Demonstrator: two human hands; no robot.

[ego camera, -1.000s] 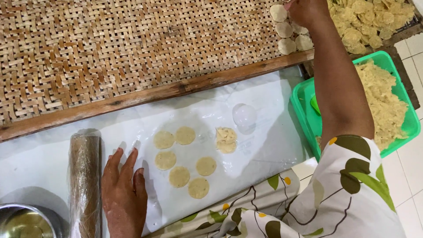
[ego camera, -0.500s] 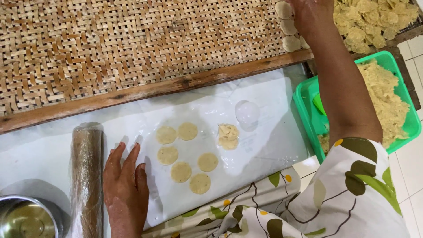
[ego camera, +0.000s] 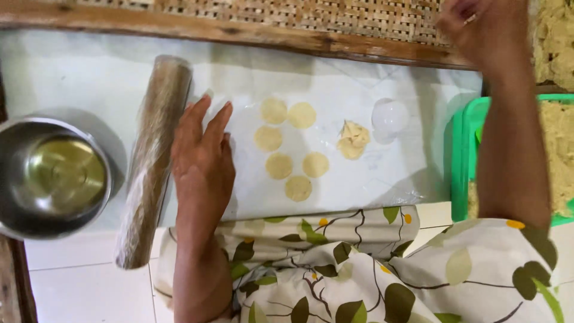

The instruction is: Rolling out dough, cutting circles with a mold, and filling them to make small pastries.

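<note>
my left hand (ego camera: 203, 158) flat, fingers spread on the glossy plastic sheet (ego camera: 382, 173), beside the wrapped rolling pin (ego camera: 152, 158), six thin round dough discs (ego camera: 280, 165) just right, my right hand (ego camera: 478, 30) over the woven tray (ego camera: 335, 15), grip unclear

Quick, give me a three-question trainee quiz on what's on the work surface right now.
1. How many flat round dough discs lie on the clear plastic sheet?
2. True or false: the left hand rests flat between the plastic-wrapped rolling pin and the discs.
3. What stands left of the rolling pin: (a) a round steel bowl, (b) a green plastic basket, (c) a woven bamboo tray?

Key: 1. Six, plus a crumpled dough scrap. 2. True. 3. (a).
</note>
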